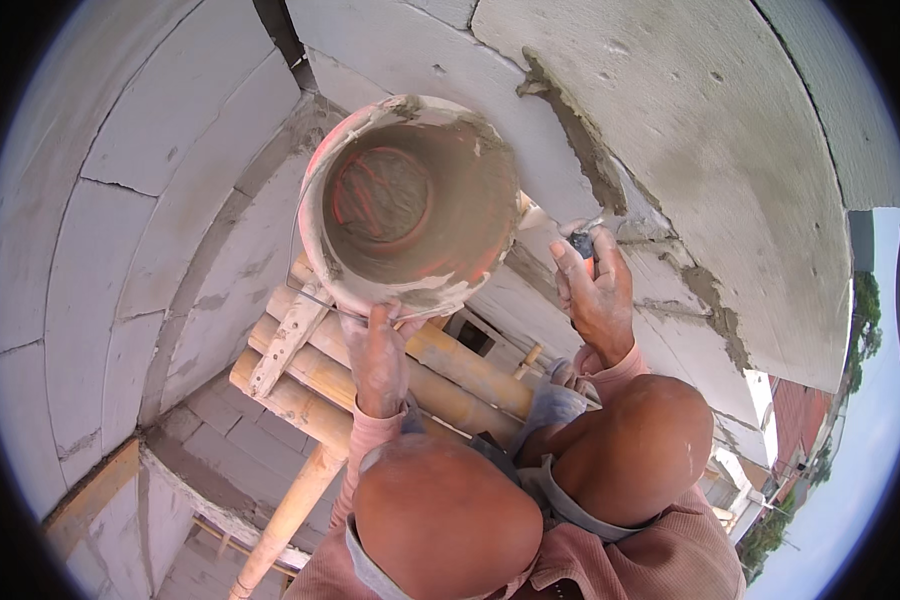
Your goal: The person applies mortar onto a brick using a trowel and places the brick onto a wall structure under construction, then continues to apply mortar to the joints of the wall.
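While the left hand (378,362) grasps the near rim of the bucket (314,225), the right hand (602,295) is closed around a small tool (581,242) with a dark collar and an orange handle, just beside the wall (710,130); its blade is hardly visible. The bucket is round and reddish, coated with grey, smeared mortar (382,190), with a thin wire bail (319,297) hanging at its side. It is above smooth, yellowish bamboo poles (470,372); whether it rests on them, I cannot tell. The wall has pale, flat blocks with fine pits, and a rough, thick strip (582,145) of mortar runs obliquely across it.
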A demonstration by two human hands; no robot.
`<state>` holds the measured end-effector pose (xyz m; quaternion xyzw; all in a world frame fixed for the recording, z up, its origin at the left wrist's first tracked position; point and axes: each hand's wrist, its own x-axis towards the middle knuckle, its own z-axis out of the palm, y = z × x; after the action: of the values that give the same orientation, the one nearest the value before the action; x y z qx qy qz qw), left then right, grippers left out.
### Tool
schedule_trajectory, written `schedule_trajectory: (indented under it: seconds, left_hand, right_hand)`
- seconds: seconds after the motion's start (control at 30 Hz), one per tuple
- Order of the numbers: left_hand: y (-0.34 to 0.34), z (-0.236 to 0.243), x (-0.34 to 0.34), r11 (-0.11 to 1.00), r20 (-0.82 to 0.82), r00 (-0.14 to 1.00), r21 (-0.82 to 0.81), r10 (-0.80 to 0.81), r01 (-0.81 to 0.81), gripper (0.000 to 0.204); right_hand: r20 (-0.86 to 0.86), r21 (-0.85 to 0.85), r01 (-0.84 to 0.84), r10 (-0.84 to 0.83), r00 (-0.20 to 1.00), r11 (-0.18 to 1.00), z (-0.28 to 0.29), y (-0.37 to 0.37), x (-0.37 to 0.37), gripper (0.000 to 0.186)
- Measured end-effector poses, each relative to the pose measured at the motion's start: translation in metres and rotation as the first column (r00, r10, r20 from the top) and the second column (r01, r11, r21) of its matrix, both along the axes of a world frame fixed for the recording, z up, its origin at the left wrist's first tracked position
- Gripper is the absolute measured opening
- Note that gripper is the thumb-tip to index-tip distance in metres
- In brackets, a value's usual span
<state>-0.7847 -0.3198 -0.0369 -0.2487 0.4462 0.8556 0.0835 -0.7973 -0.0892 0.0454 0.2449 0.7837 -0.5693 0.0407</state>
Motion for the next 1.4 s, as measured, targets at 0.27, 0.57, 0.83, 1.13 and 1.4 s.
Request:
schedule_trajectory:
  seconds: [0.27, 0.57, 0.83, 1.13, 1.4]
  left_hand:
    - [-0.016, -0.006, 0.006, 0.999, -0.105, 0.994, 0.047, -0.020, 0.025, 0.038]
    - [-0.014, -0.006, 0.012, 0.998, -0.076, 0.997, 0.054, -0.011, 0.016, 0.036]
    - [-0.025, 0.006, 0.011, 0.992, -0.044, 0.995, 0.085, 0.094, -0.090, 0.038]
    - [-0.022, 0.010, 0.009, 1.000, -0.056, 0.998, 0.027, 0.000, 0.002, 0.037]
    - [-0.027, 0.009, 0.017, 0.998, -0.016, 0.998, -0.004, 0.064, -0.064, 0.038]
  right_hand:
    - [-0.173, -0.067, -0.039, 0.027, 0.985, 0.997, 0.003, 0.000, -0.008, 0.019]
    - [-0.094, -0.223, -0.010, -0.011, 0.996, 0.975, 0.019, 0.006, -0.045, 0.032]
    - [-0.030, -0.189, 0.094, -0.102, 0.994, 0.977, -0.005, 0.026, 0.026, 0.029]
    - [-0.113, -0.102, -0.076, 0.064, 0.991, 0.992, -0.021, -0.007, -0.028, 0.032]
    - [-0.147, -0.167, 0.097, -0.122, 0.982, 0.981, -0.016, 0.014, 0.017, 0.032]
